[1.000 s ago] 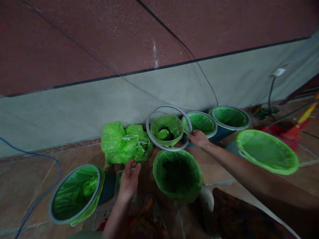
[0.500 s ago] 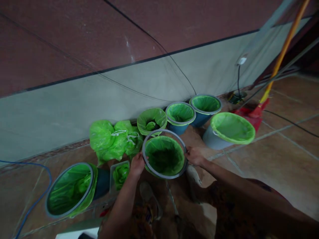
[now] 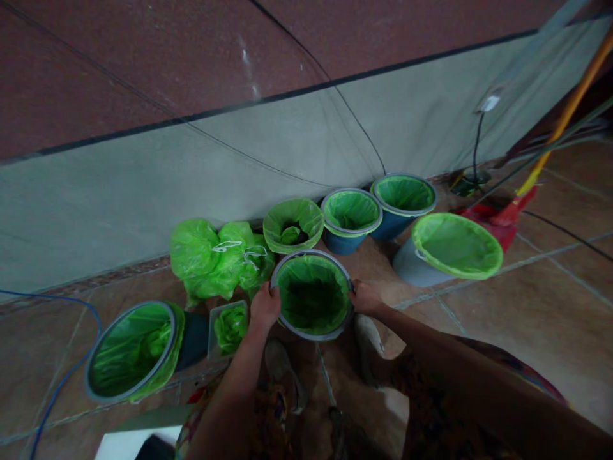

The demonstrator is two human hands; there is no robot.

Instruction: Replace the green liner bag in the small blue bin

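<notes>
- Grey plastic ring [image 3: 313,335]: lies between the two sets of fingers, around the mouth of a round bin lined with a translucent green plastic bag [image 3: 311,287].
- Left hand [image 3: 265,306]: fingers curled about the ring's left edge, thumb near its upper surface. Right hand [image 3: 364,299]: fingers gripping the opposite edge; the undersides of both grips are hidden.
- Step, as judged: seating the ring over the bag's edge. Whether it is fully down cannot be told from this angle.
- Apply equal pressure from both sides; one-sided force would probably tilt the ring and drag the bag inward.
- Confirm that the bag is trapped evenly around the rim, then run the fingers along the near and far arcs, where no hand bears.
- Just left of the left fingers: a clear plastic tub [image 3: 211,335] holding bunched green bags [image 3: 230,327]. Keep the elbow clear of it.
- Beyond the left fingers, toward the wall: tied translucent green bags [image 3: 204,255]. Avoid snagging their white ties [image 3: 227,246].
- Beyond the right fingers: a blue plastic bin [image 3: 345,243] with its grey ring seated, a useful reference for fit.
</notes>
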